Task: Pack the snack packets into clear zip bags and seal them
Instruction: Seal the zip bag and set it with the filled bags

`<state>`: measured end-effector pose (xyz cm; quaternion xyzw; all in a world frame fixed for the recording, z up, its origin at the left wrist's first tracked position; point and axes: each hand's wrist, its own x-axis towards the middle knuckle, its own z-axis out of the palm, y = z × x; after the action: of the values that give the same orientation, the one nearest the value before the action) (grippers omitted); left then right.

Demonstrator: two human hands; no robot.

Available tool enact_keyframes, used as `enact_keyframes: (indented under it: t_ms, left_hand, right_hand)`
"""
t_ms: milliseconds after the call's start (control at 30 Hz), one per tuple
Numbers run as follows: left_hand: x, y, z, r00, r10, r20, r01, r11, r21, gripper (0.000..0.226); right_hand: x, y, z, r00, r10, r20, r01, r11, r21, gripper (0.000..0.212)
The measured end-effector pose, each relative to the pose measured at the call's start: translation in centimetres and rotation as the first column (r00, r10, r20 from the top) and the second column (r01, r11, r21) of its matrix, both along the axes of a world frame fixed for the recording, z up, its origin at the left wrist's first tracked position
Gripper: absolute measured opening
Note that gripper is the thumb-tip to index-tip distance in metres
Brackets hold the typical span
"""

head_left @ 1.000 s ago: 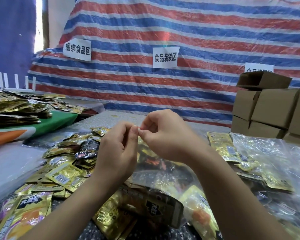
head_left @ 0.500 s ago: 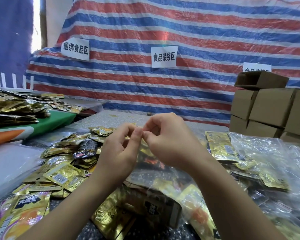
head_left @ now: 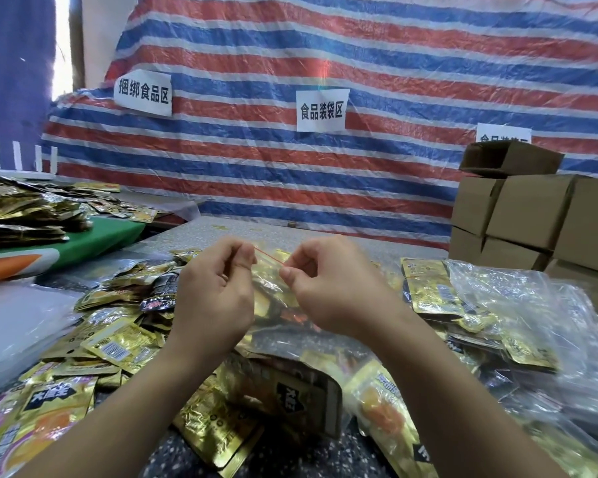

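A clear zip bag [head_left: 277, 326] filled with gold and black snack packets stands upright in front of me. Its top edge carries a thin red zip strip [head_left: 269, 255]. My left hand [head_left: 214, 298] pinches the strip at its left end and my right hand [head_left: 328, 288] pinches it at the right end, a short gap between them. Loose gold snack packets [head_left: 118, 343] lie scattered on the speckled table [head_left: 283, 229] to the left and below the bag.
A pile of filled clear bags [head_left: 504, 319] lies at the right. Brown cardboard boxes [head_left: 532, 215] are stacked at the back right. A second heap of gold packets [head_left: 25, 215] sits on a green cloth at the far left. A striped tarp with paper signs hangs behind.
My hands were pinched together at the middle of the bag's top. They have slid apart along the zip strip, left hand leftward and right hand rightward, exposing the red line.
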<state>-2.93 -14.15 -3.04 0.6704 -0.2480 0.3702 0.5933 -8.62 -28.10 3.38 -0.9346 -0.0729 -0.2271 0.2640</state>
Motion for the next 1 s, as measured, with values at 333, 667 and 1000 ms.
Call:
enact_keyframes:
  t_ms: [333, 667, 1000]
  left_hand:
    - [0.3, 0.1, 0.1, 0.996, 0.078, -0.040, -0.081, 0.993, -0.088, 0.028]
    - [0.7, 0.3, -0.1, 0.995, 0.082, -0.049, -0.087, 0.992, -0.092, 0.027]
    - [1.1, 0.4, -0.4, 0.994, 0.096, -0.049, -0.099, 0.993, -0.057, 0.024]
  right_hand:
    - [-1.2, -1.8, 0.0, 0.996, -0.082, -0.019, 0.079, 0.989, -0.123, 0.024]
    - [-3.0, -4.1, -0.7, 0.995, -0.099, -0.011, 0.096, 0.980, -0.172, 0.024]
    - [-5.3, -5.1, -1.3, 0.995, -0.091, -0.031, 0.086, 0.985, -0.151, 0.026]
